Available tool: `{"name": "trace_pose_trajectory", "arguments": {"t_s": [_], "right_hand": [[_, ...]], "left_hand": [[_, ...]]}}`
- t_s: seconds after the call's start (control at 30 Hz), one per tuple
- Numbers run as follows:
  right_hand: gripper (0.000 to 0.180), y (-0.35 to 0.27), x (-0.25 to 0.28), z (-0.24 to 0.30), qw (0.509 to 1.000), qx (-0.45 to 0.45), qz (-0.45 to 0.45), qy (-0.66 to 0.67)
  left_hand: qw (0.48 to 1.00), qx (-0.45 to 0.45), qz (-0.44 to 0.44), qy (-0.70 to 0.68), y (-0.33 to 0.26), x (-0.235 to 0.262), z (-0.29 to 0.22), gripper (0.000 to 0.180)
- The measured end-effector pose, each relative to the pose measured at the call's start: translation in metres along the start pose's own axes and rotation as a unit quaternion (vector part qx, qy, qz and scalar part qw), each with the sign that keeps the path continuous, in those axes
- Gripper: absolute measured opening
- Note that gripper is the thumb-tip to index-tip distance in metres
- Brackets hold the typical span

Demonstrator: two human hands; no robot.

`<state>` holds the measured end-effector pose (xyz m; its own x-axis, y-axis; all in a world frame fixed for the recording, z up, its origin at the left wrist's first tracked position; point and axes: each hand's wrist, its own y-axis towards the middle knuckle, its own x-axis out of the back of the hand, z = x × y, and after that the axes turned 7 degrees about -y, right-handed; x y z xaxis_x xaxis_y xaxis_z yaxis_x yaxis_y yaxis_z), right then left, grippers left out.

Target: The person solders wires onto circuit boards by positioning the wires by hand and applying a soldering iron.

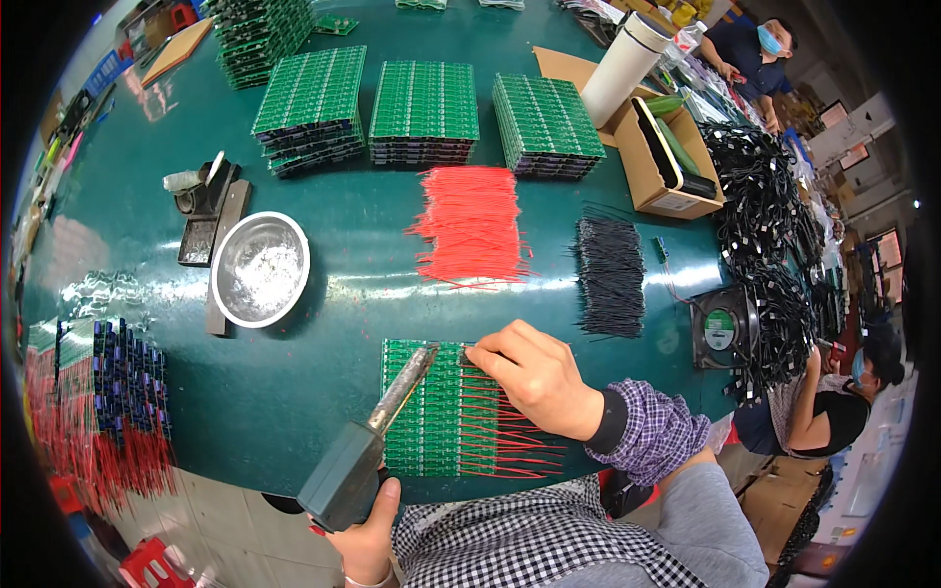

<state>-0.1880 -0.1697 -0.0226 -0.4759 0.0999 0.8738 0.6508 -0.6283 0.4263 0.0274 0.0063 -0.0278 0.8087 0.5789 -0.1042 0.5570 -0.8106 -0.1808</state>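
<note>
A green circuit board panel lies at the table's front edge, with a row of red wires sticking out to its right. My left hand is closed round the grip of a soldering gun; its long metal barrel slants up to the right, the tip at the panel's top edge. My right hand is closed in a pinch at the panel's upper right, close to that tip. What its fingertips hold is too small to make out. Beyond the panel lie a red wire bundle and a black wire bundle.
Stacked green panels line the far side. A metal bowl and a soldering iron stand are left, above wired panels. Right are a cardboard box, white tumbler, small fan and black cables. Two people sit rightward.
</note>
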Motion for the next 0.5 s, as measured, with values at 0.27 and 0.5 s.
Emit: {"name": "trace_pose_trajectory", "arguments": {"t_s": [0.27, 0.5], "right_hand": [[0.031, 0.000, 0.000, 0.003, 1.000, -0.006, 0.011, -0.013], [0.029, 0.002, 0.002, 0.003, 1.000, 0.005, 0.012, -0.027]], "left_hand": [[0.988, -0.060, 0.017, 0.143, 0.000, -0.008, -0.007, 0.029], [0.979, -0.089, 0.070, 0.169, 0.010, -0.016, -0.014, 0.017]]}}
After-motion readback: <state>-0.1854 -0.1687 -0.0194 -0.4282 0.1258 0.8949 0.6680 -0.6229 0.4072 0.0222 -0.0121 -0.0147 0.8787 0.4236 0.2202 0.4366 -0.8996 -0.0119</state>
